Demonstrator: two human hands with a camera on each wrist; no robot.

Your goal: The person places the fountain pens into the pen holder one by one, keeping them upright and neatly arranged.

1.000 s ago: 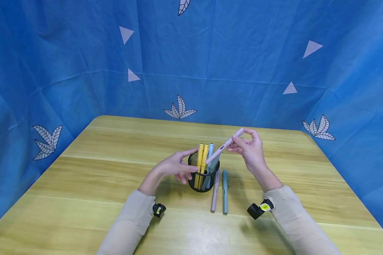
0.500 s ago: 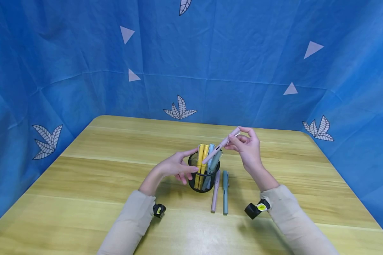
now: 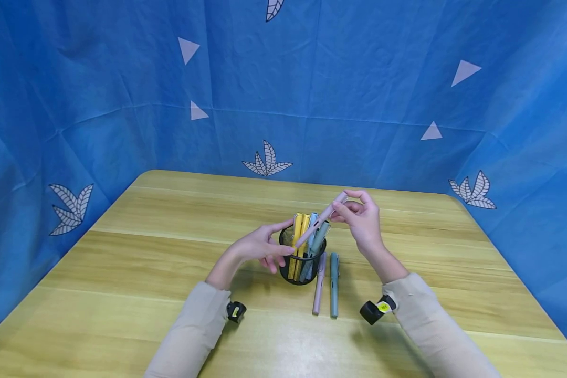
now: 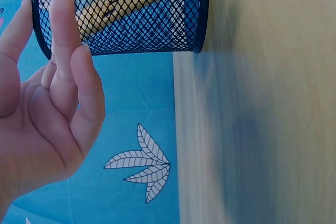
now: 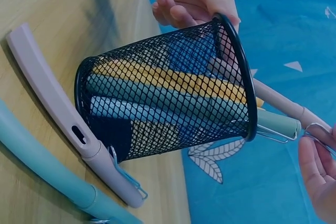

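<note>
A black mesh pen holder (image 3: 319, 264) stands upright on the table with several pens inside, among them yellow pens (image 3: 301, 226), a light blue pen (image 3: 313, 219) and a grey-green pen (image 3: 319, 239). My left hand (image 3: 255, 245) holds its rim between thumb and index finger, the other fingers lying near the mesh wall. My right hand (image 3: 365, 224) pinches a lilac pen (image 3: 322, 217) near its clip end. That pen slants down to the left, its lower end at the holder's mouth; the right wrist view shows this end behind the mesh near the rim.
Just right of the holder, a second lilac pen (image 3: 318, 289) and a grey-green pen (image 3: 334, 289) lie side by side on the wooden table (image 3: 170, 262). A blue curtain (image 3: 283, 79) with leaf and triangle prints hangs behind the table.
My right hand has moved left with the lilac pen, bringing its lower end down and leftward over the holder's mouth. The left hand and the holder stay in place.
</note>
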